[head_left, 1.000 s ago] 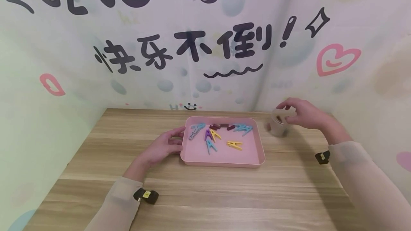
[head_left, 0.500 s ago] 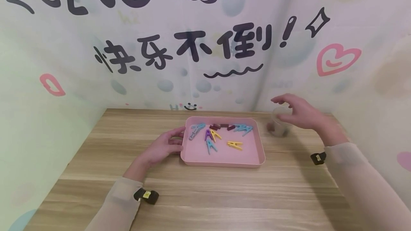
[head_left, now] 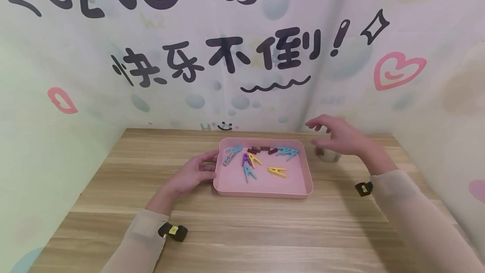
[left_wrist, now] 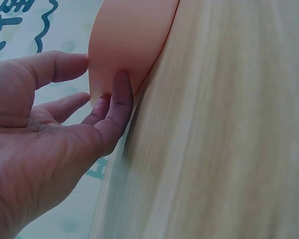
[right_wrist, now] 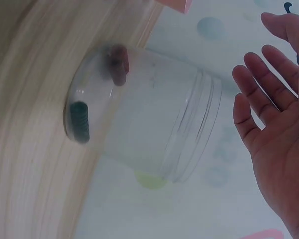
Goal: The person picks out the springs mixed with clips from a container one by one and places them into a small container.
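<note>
My left hand (head_left: 191,174) lies at the left side of a pink tray (head_left: 263,194), its fingertips touching the outer wall, as the left wrist view shows. Inside the tray are a yellow clothespin (head_left: 277,172), a purple clothespin (head_left: 246,160), several blue clothespins (head_left: 249,173) and several small dark red pieces (head_left: 272,151). To the tray's right, a clear jar (right_wrist: 149,114) stands upright, partly hidden in the head view. It contains a dark green ribbed piece (right_wrist: 80,122) and a dark red piece (right_wrist: 119,64). My right hand (head_left: 337,136) hovers above the jar, fingers loosely bent, holding nothing.
The wooden table (head_left: 242,231) meets a printed cloth backdrop (head_left: 189,100) just behind the tray and jar. More cloth hangs along the left and right sides. Each sleeve carries a black wrist strap (head_left: 175,231).
My right hand has moved left, from beside the jar's mouth to above it, toward the tray. The left hand and the tray have stayed put.
</note>
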Demonstrator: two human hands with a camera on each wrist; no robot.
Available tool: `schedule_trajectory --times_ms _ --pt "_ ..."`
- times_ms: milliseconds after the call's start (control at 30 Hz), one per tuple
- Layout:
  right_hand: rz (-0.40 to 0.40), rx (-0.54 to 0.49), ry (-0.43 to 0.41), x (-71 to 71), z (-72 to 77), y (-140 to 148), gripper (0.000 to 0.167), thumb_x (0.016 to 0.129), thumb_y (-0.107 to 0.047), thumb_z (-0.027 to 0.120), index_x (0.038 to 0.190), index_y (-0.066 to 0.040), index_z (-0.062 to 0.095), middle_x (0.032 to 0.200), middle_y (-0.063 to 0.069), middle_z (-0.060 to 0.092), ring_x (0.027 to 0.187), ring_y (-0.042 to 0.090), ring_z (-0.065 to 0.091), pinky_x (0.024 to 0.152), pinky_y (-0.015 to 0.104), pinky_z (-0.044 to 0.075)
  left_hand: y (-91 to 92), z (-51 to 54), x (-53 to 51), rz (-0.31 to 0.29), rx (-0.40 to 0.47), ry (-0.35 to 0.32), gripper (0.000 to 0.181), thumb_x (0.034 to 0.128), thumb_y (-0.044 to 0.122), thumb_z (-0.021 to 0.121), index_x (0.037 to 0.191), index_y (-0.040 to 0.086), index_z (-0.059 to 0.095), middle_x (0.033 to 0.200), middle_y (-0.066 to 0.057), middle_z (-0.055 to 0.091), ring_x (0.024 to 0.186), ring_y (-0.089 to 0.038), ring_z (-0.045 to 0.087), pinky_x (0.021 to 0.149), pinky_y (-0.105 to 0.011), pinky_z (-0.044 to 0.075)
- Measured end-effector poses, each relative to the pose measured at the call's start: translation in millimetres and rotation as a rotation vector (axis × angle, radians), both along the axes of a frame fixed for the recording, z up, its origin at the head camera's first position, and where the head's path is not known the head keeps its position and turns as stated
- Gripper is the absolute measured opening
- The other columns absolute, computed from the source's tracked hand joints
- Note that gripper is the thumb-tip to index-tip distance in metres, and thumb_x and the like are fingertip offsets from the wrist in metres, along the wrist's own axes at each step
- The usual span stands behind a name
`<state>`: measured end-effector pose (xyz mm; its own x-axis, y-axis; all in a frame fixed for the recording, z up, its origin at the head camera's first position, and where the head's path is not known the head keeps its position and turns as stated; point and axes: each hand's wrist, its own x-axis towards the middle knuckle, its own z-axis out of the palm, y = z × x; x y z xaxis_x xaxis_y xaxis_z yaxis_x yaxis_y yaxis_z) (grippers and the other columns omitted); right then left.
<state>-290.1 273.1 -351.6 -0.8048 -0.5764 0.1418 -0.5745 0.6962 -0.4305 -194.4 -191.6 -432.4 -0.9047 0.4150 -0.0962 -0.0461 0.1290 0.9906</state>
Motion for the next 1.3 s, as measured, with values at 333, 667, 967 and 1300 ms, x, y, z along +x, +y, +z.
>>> schedule_trajectory --times_ms 333,667,967,1300 --pt "0.048 0.016 -0.020 1.4 -6.6 -23.5 0.048 0.094 -0.026 0.081 0.136 -0.008 0.067 0.125 0.004 0.069 0.112 0.027 0.061 0.093 0.050 0.056 -0.3 -1.1 -0.6 -0.008 0.008 0.003 0.075 0.0975 -0.012 0.058 0.165 -0.005 0.025 0.151 -0.032 0.039 0.133 -0.048 0.055 0.101 -0.043 0.059" --pt "0.094 0.042 -0.028 4.7 -14.1 -47.3 0.045 0.094 -0.021 0.079 0.135 -0.006 0.069 0.123 0.010 0.071 0.109 0.025 0.063 0.096 0.047 0.055 0.0 -0.4 0.2 0.001 -0.002 0.001 0.074 0.0981 -0.011 0.058 0.165 -0.005 0.027 0.152 -0.031 0.041 0.131 -0.046 0.056 0.101 -0.042 0.059" --pt "0.126 0.134 -0.062 5.5 -24.0 -67.9 0.045 0.094 -0.022 0.081 0.132 0.000 0.068 0.119 0.011 0.070 0.105 0.030 0.065 0.094 0.045 0.056 0.1 0.3 1.1 0.009 -0.007 -0.001 0.074 0.0980 -0.011 0.059 0.164 -0.005 0.027 0.153 -0.031 0.041 0.131 -0.046 0.056 0.102 -0.042 0.059" --pt "0.099 0.225 -0.018 5.0 -37.9 -84.1 0.045 0.095 -0.030 0.080 0.132 -0.006 0.070 0.119 0.007 0.071 0.105 0.026 0.066 0.097 0.046 0.056 0.0 -1.2 -0.2 0.012 -0.024 -0.003 0.074 0.0985 -0.010 0.060 0.165 -0.004 0.027 0.153 -0.030 0.041 0.132 -0.045 0.057 0.102 -0.042 0.058"
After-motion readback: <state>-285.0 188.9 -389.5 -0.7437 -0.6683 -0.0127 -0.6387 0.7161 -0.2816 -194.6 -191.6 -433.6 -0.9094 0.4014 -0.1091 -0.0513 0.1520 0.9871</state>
